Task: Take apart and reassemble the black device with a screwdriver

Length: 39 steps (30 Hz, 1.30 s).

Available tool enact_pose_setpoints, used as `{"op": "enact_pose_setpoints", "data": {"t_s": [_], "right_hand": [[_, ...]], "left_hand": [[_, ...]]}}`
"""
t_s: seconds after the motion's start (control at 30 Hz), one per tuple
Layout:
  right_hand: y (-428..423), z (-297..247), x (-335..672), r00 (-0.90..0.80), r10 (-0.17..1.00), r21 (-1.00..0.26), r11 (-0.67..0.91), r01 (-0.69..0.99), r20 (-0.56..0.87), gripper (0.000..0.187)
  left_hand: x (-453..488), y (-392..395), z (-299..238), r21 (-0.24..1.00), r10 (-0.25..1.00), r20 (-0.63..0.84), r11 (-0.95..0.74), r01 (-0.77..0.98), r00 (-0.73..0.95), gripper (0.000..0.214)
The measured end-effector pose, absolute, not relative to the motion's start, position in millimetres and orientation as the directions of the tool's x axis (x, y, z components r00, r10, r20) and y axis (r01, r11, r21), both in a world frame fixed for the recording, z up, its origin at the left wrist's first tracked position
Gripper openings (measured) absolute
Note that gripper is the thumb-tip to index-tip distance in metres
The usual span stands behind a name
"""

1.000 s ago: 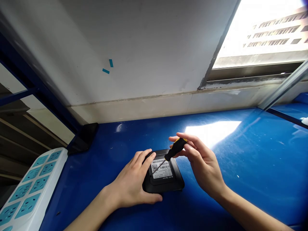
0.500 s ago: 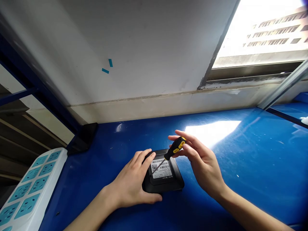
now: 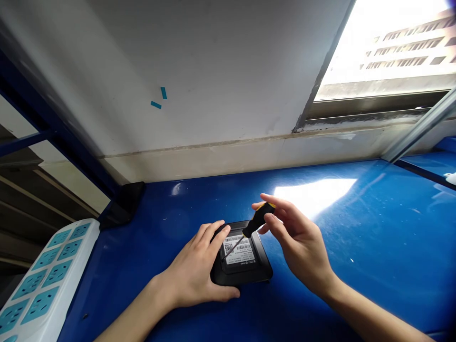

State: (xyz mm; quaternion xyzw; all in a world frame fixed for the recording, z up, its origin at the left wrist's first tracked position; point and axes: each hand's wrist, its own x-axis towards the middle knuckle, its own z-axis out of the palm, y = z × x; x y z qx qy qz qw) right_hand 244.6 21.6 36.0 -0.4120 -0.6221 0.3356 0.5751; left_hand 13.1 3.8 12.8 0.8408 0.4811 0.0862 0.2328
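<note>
A black box-shaped device (image 3: 261, 266) with a white barcode label (image 3: 242, 254) on its upper face lies on the blue table. My left hand (image 3: 199, 261) grips its left side, fingers over the far edge and thumb along the near edge. In my right hand (image 3: 299, 242) is a screwdriver (image 3: 257, 221) with a black and yellow handle, pinched between thumb and fingers. Its thin shaft slants down to the left across the label, and the tip meets the device near the label's left edge. Whether a screw sits under the tip cannot be made out.
A white power strip (image 3: 76, 266) with teal sockets stands at the left. Behind it is a blue metal frame (image 3: 81, 147) with a black foot. The wall (image 3: 213, 85) bounds the blue table (image 3: 338, 285) at the back, with a window (image 3: 384, 52) at upper right.
The screwdriver handle has turned about its axis, so its yellow patches face away now. My right thumb and fingers have shifted on it. My left hand and the device have stayed put.
</note>
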Motion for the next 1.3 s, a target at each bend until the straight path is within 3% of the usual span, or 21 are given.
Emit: {"op": "enact_pose_setpoints", "data": {"t_s": [0.43, 0.67, 0.93, 1.1, 1.3], "right_hand": [[22, 35, 243, 0.009, 0.873, -0.87, 0.484, 0.098, 0.487, 0.021], [20, 33, 245, -0.066, 0.9, -0.896, 0.435, 0.088, 0.43, 0.03], [22, 34, 242, -0.016, 0.898, -0.896, 0.439, 0.063, 0.439, 0.025], [22, 32, 242, -0.058, 0.92, -0.921, 0.389, 0.029, 0.387, 0.034], [33, 30, 249, 0.068, 0.92, -0.923, 0.386, 0.011, 0.386, 0.037]], "left_hand": [[13, 4, 13, 0.472, 0.848, -0.082, -0.43, 0.77, 0.524, 0.119], [12, 3, 13, 0.484, 0.852, -0.052, -0.435, 0.759, 0.521, 0.117], [13, 3, 13, 0.496, 0.85, -0.062, -0.429, 0.755, 0.524, 0.117], [13, 4, 14, 0.486, 0.849, -0.055, -0.436, 0.757, 0.525, 0.117], [12, 4, 16, 0.493, 0.846, -0.057, -0.439, 0.752, 0.531, 0.115]]}}
